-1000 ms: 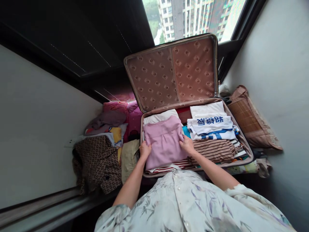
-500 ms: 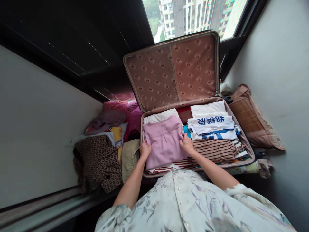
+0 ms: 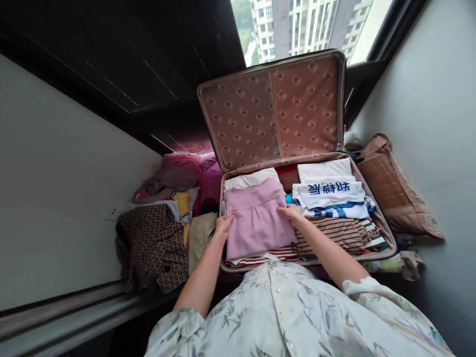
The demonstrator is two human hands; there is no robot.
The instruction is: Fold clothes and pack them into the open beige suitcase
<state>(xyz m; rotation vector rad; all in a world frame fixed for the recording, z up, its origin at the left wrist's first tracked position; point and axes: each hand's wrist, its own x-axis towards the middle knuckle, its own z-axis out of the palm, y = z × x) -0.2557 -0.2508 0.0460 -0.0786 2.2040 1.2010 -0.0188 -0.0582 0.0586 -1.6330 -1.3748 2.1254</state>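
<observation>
**A:** What lies at the far left?

**B:** A pale wall, and at its foot a heap of clothes. A brown patterned garment is nearest, with a pink and magenta bundle behind it and an olive-beige piece just beside the suitcase.

**A:** And the suitcase?

**B:** An open suitcase sits in the middle. Its lid stands up against a window, lined in a pink patterned fabric. The base is packed with folded clothes.

**A:** Where are the hands?

**B:** Both rest on a folded pink garment, which lies on top of the stack in the left half of the suitcase. The left hand lies at its left edge, fingers laid over the fabric. The right hand lies at its right edge, fingers flat and pointing left. Neither grip is closed around the cloth; both are loose and pressing down.

**A:** What is to the right of that?

**B:** A brown striped garment touches the right forearm, and behind it a white shirt with blue characters sits on top of other folded whites. Red-and-white stripes show under the pink garment.

**A:** And beyond the suitcase?

**B:** A brown woven-mat pillow leans on the right wall. The person's floral shirt fills the bottom.
</observation>
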